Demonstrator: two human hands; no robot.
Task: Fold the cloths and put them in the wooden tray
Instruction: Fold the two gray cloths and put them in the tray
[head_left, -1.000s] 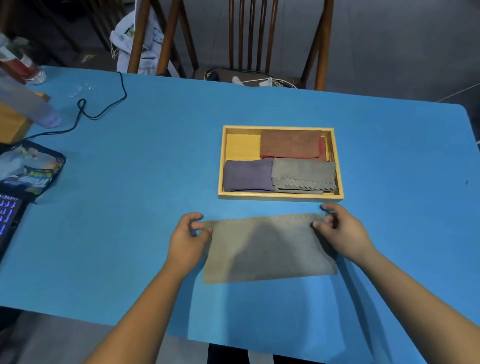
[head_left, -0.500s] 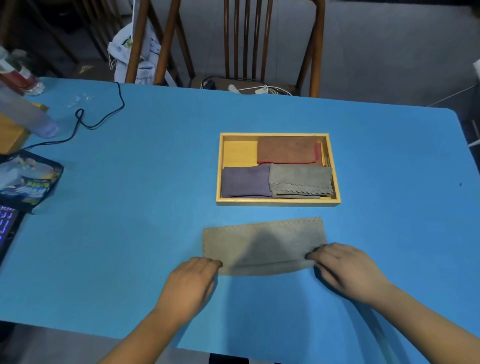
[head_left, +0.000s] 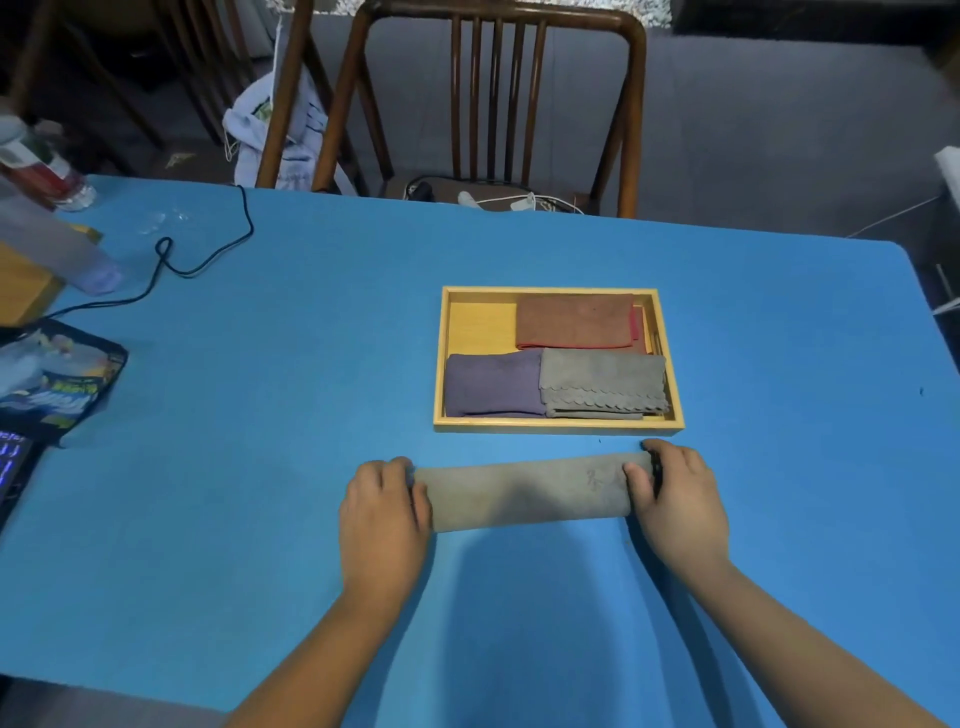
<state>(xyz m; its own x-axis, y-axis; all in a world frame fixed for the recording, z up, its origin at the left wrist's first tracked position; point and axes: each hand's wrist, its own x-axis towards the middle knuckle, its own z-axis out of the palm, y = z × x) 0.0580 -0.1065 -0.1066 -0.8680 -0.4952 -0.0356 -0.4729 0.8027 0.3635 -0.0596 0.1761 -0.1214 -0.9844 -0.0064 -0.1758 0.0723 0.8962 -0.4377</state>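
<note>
A grey cloth (head_left: 524, 491) lies on the blue table as a long narrow folded strip, just in front of the wooden tray (head_left: 558, 428). My left hand (head_left: 384, 512) grips its left end and my right hand (head_left: 675, 499) grips its right end. In the tray lie a folded brown cloth (head_left: 574, 319) over a red one at the back right, a folded purple cloth (head_left: 491, 384) at the front left and a folded grey cloth with a scalloped edge (head_left: 602, 382) at the front right. The tray's back left corner shows bare wood.
A black cable (head_left: 171, 260) loops across the table's back left. At the left edge are bottles (head_left: 47, 176), a wooden box (head_left: 21, 280), a printed dark pouch (head_left: 57, 379) and a lit keyboard (head_left: 10, 462). Wooden chairs (head_left: 498, 104) stand behind the table.
My hands took the near edge of the grey cloth and brought it up over the far edge, folding the wide rectangle into a narrow strip. Both hands now hold its ends.
</note>
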